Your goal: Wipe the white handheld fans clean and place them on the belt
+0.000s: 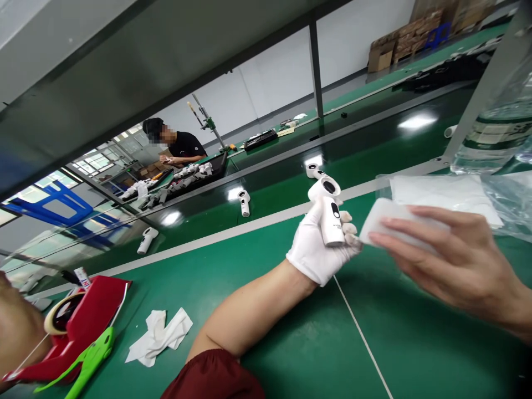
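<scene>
Maroon sleeve cloth [211, 377] lay nearest, the white-gloved left hand's [313, 252] fingers curled round a white plastic ring-headed device [332, 224] above the green table [291, 343], bare right hand [461, 255] pinching a whitish rectangular pad [382, 215] just right, seemingly a positioning step needing steadiness next.

No legible text, white device [331, 224] included

2 fg. hands [307, 249] [453, 249], 1 in-hand device [331, 227], 1 tape disp. [95, 305]
</scene>
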### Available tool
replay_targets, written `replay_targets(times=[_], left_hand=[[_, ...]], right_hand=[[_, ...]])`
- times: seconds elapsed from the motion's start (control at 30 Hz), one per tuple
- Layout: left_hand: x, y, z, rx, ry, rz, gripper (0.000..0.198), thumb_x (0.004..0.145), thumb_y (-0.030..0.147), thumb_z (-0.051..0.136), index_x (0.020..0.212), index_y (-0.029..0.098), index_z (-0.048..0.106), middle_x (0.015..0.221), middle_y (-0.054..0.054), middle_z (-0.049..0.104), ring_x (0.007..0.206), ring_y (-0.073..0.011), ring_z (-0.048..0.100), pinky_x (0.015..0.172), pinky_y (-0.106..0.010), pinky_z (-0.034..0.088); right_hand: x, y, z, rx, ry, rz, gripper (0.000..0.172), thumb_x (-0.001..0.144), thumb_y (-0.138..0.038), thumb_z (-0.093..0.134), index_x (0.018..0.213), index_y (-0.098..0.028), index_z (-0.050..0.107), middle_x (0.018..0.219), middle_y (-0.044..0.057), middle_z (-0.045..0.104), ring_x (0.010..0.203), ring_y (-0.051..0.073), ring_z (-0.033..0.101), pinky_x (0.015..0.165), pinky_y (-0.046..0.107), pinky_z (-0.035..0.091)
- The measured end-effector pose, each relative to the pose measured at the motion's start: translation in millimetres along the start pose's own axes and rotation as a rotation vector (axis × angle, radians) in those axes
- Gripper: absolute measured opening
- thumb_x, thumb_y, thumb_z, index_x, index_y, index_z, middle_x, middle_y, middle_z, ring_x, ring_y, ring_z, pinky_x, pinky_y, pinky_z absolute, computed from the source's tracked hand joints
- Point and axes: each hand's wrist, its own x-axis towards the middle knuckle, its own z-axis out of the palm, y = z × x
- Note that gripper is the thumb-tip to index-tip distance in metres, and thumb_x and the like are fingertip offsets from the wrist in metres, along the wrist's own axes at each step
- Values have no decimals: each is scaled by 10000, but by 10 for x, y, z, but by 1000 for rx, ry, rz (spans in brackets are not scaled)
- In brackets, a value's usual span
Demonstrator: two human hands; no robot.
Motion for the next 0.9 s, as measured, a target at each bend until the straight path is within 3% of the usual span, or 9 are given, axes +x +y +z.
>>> replay_targets(times=[0.07, 0.17, 0.27, 0.37, 0.43, 0.53, 0.63, 0.73, 0.9], left_hand=[[-34, -8, 5, 54, -87, 20, 93, 875, 124, 539, 797, 100, 584, 701, -17, 502, 591, -78, 516, 579, -182, 469], [-83, -61, 9, 191, -194, 54, 190, 759, -55, 574, 846, 114, 582, 739, 3, 511, 526, -22, 472, 472, -91, 364], [-100, -86, -26, 301, -248, 36, 45, 864, 170, 614, 897, 163, 585, 574, 64, 429, 355, -12, 248, 356, -121, 191], [-92, -55, -84, 336, -262, -22, 477, 947, 553, 385, 775, 160, 596, 395, 63, 314, 309, -58, 149, 348, -178, 166], [-88, -25, -106, 330, -268, -67, 696, 913, 690, 211, 640, 158, 568, 334, 34, 266, 306, -79, 158, 356, -201, 155], [-101, -5, -92, 327, -271, -115, 753, 885, 733, 160, 566, 165, 538, 333, 19, 248, 315, -88, 190, 379, -212, 165], [-116, -26, -63, 344, -321, -198, 743, 891, 719, 167, 558, 168, 536, 336, 20, 237, 316, -86, 192, 386, -214, 170], [-101, -69, -76, 379, -404, -300, 751, 881, 729, 167, 574, 167, 559, 331, 16, 245, 316, -92, 217, 381, -216, 185], [-49, -117, -144, 395, -476, -393, 649, 871, 719, 316, 654, 165, 576, 400, 0, 380, 369, -113, 348, 404, -228, 291]], right_hand=[[-21, 98, -7, 1, 54, 82, 790, 685, -59, 737, 1393, -275, 463, 1206, 121, 621, 1163, 372, 529, 922, 528, 450], [-16, 181, -32, 15, 86, 149, 826, 661, -20, 741, 1396, -274, 462, 1249, 140, 589, 1178, 368, 521, 974, 526, 443], [5, 196, -60, 16, 104, 158, 825, 660, -8, 739, 1390, -281, 469, 1250, 134, 590, 1171, 350, 530, 993, 510, 441], [10, 189, -75, 14, 122, 199, 803, 674, -20, 734, 1380, -307, 480, 1247, 118, 595, 1179, 336, 531, 1015, 501, 431], [-1, 184, -68, 20, 127, 251, 795, 695, -36, 726, 1382, -341, 468, 1268, 101, 584, 1197, 321, 524, 1038, 498, 414], [-41, 186, -27, 92, 124, 396, 720, 770, -69, 672, 1367, -411, 460, 1357, 60, 520, 1247, 274, 494, 1072, 469, 387], [-99, 213, 44, 198, 31, 571, 474, 861, -161, 597, 1251, -429, 575, 1411, 8, 471, 1270, 220, 489, 1061, 371, 412], [-138, 246, 100, 280, -65, 695, 276, 916, -292, 526, 1138, -384, 662, 1365, 5, 522, 1237, 196, 531, 953, 264, 492], [-130, 255, 98, 420, -116, 701, 295, 919, -436, 489, 1144, -352, 660, 1326, 12, 565, 1209, 189, 559, 861, 208, 535]])
